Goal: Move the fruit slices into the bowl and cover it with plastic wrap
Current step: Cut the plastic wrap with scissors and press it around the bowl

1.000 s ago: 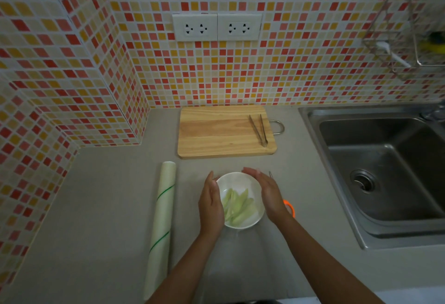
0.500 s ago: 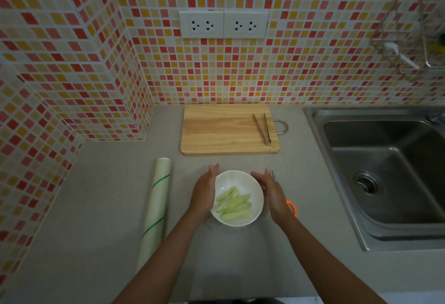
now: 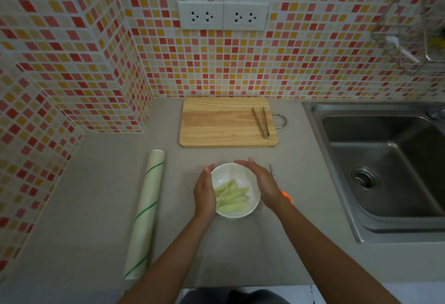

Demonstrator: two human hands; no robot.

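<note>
Grey kitchen counter [image 3: 96,207] under red, orange and cream mosaic wall tiles [image 3: 289,63], steel sink [image 3: 385,171] at right. Round white bowl [image 3: 237,173] of pale green fruit slices [image 3: 231,196] near the front edge, cupped between left hand [image 3: 204,191] and right hand [image 3: 261,182], fingers straight against its sides. Long plastic wrap roll [image 3: 144,214] well left; wooden cutting board [image 3: 224,123] with metal tongs [image 3: 260,122] behind.

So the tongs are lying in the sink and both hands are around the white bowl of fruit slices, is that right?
Not quite. The head view shows the tongs lying on the wooden cutting board, not in the sink. The left hand and right hand are indeed around the white bowl of fruit slices.
</note>
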